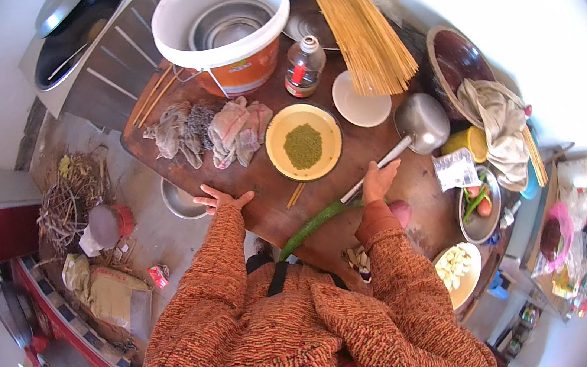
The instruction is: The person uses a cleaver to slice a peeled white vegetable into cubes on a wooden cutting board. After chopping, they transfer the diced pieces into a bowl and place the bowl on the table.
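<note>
My left hand [219, 199] rests at the table's left edge with its fingers spread, holding nothing. My right hand [380, 182] lies stretched out over the handle of a metal ladle [426, 123]; its fingers do not wrap round the handle. Just left of that wrist runs a long green cucumber-like vegetable [311, 230], its near end close to my body. A pinkish-purple round thing [401, 212] shows partly beside my right sleeve. Ahead, between the hands, stands a yellow enamel bowl [278, 162] with green powder [303, 146] in it. Chopstick ends [295, 195] stick out below the bowl.
At the far side are a white-and-orange bucket [240, 71], a bottle [305, 68], a white plate [362, 102] and a bundle of thin sticks [362, 31]. Rags [237, 127] lie left. On the right stand a metal bowl of vegetables [471, 227] and a dish of white pieces [457, 271].
</note>
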Action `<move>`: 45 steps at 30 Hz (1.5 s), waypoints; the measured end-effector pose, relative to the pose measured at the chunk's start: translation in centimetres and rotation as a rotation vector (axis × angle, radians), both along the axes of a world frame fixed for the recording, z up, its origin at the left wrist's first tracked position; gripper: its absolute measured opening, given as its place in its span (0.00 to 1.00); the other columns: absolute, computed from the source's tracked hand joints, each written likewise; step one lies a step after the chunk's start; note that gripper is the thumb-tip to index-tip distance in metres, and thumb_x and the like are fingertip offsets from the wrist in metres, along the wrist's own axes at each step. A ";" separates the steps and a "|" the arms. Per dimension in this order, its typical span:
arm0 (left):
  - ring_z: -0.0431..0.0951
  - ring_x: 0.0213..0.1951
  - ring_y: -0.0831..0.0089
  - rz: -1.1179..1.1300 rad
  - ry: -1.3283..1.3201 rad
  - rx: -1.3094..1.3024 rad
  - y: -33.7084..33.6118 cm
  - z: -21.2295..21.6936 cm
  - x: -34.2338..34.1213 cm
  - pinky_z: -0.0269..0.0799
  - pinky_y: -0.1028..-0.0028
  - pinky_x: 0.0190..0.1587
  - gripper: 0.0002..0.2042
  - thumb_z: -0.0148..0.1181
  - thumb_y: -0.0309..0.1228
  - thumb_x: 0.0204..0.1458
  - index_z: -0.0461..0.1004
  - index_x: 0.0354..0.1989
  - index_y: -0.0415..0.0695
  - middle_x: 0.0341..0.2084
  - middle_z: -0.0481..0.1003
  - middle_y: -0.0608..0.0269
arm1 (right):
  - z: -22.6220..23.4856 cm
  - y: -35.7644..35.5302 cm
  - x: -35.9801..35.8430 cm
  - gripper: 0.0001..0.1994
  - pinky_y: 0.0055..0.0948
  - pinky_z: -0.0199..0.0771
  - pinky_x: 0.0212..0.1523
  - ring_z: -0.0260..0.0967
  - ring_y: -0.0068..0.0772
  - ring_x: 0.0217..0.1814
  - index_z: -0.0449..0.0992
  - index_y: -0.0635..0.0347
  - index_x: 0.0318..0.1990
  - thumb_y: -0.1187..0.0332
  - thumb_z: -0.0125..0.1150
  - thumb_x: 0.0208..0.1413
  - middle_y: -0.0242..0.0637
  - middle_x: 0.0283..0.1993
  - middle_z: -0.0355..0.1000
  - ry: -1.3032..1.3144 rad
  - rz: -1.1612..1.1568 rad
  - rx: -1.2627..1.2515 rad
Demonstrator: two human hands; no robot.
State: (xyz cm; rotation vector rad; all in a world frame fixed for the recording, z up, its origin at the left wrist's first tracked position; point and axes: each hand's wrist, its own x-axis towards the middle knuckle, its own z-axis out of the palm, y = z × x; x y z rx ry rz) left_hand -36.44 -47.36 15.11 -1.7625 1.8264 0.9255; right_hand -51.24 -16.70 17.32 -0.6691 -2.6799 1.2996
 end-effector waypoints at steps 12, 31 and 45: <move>0.41 0.69 0.39 -0.030 -0.024 0.012 -0.3 -1.3 0.6 0.49 0.48 0.67 0.79 0.80 0.55 0.17 0.12 0.67 0.57 0.67 0.13 0.46 | -0.1 0.9 0.4 0.41 0.42 0.41 0.71 0.44 0.58 0.72 0.43 0.75 0.68 0.67 0.61 0.53 0.63 0.70 0.45 0.008 0.190 -0.133; 0.75 0.34 0.78 -0.515 1.302 -0.619 -12.0 22.5 -8.4 0.72 0.76 0.39 0.08 0.58 0.27 0.54 0.74 0.41 0.41 0.32 0.76 0.63 | 12.8 2.0 15.1 0.29 0.21 0.70 0.38 0.66 0.21 0.35 0.53 0.64 0.68 0.76 0.53 0.59 0.33 0.35 0.69 -0.010 0.319 -0.497; 0.76 0.50 0.54 -1.144 0.199 -0.293 -23.5 17.2 -34.5 0.68 0.63 0.56 0.30 0.74 0.35 0.35 0.75 0.50 0.38 0.45 0.77 0.46 | 12.1 -0.7 23.5 0.19 0.20 0.71 0.31 0.69 0.20 0.31 0.68 0.66 0.58 0.73 0.55 0.59 0.33 0.35 0.72 -0.199 0.005 -0.571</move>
